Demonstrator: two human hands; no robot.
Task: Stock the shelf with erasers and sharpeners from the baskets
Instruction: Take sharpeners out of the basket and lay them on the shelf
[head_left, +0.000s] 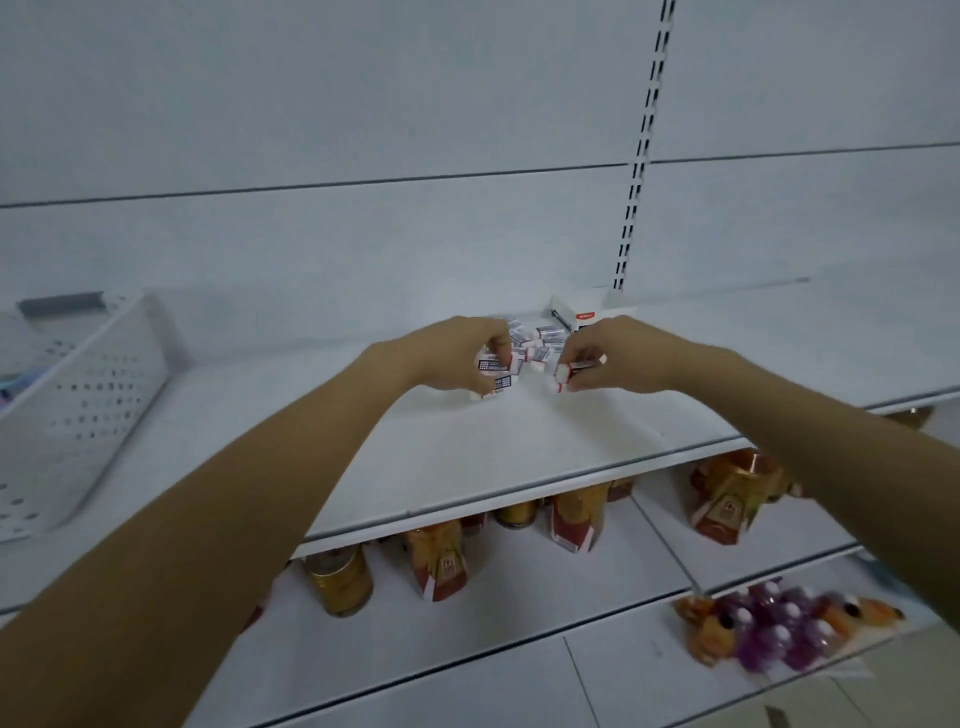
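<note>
The erasers (493, 373) are small white blocks in paper sleeves with dark print and a red band. The left hand (457, 358) curls its fingers round a small clutch of them, low over the white shelf (467, 457). The right hand (615, 358) pinches a single eraser (574, 371) just beside it. Between and behind the two hands lies a loose heap (540, 338) of the same erasers on the shelf, near a white box (576, 310) that stands against the back panel at the foot of the slotted upright (644, 156). In front of the hands the shelf runs bare to its front lip, and it is bare to the right too; a perforated white basket (88, 395) takes up the left end, well apart from the heap. The pinched eraser lies roughly level, its long axis running left to right and its white end toward the left hand. Those in the left hand seem to lie crosswise as well, though blur makes that uncertain. Cans (340, 579) stand on the lower shelf (519, 597).
</note>
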